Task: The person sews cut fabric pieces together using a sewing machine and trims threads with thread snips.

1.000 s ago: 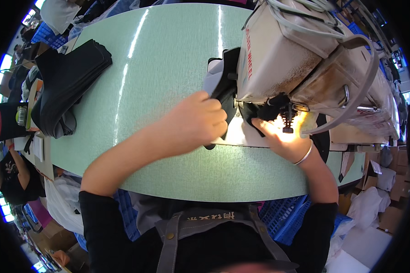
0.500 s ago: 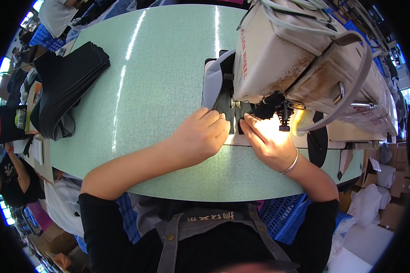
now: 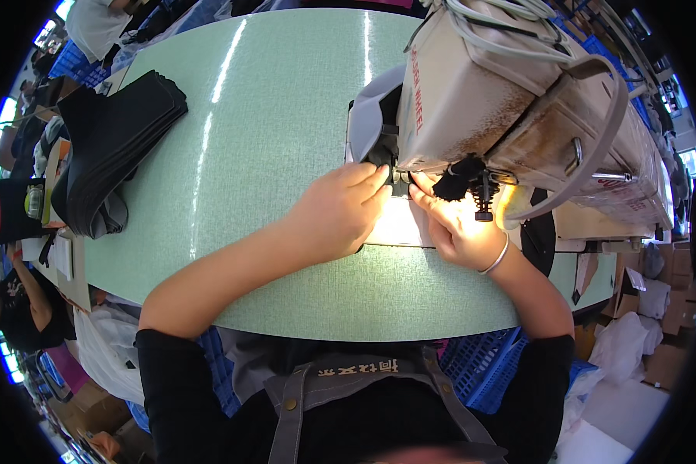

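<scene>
At the sewing machine's (image 3: 472, 93) near end, the left hand (image 3: 336, 213) pinches a grey-and-black fabric piece (image 3: 369, 116) with curled fingers, the half-bent right hand's (image 3: 465, 236) grip is unclear, and the piece, not yet clear of the machine, seems unfinished, a black fabric stack (image 3: 124, 143) lying left of the machine.

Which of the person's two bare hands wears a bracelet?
The right hand, with a thin, pale, ring-shaped bracelet around its wrist; the left hand shows none there.

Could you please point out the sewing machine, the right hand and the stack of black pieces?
Sewing machine (image 3: 487, 97), head view: beige housing.
Right hand (image 3: 463, 231), head view: back of hand.
Stack of black pieces (image 3: 114, 138), head view: top piece.
</scene>
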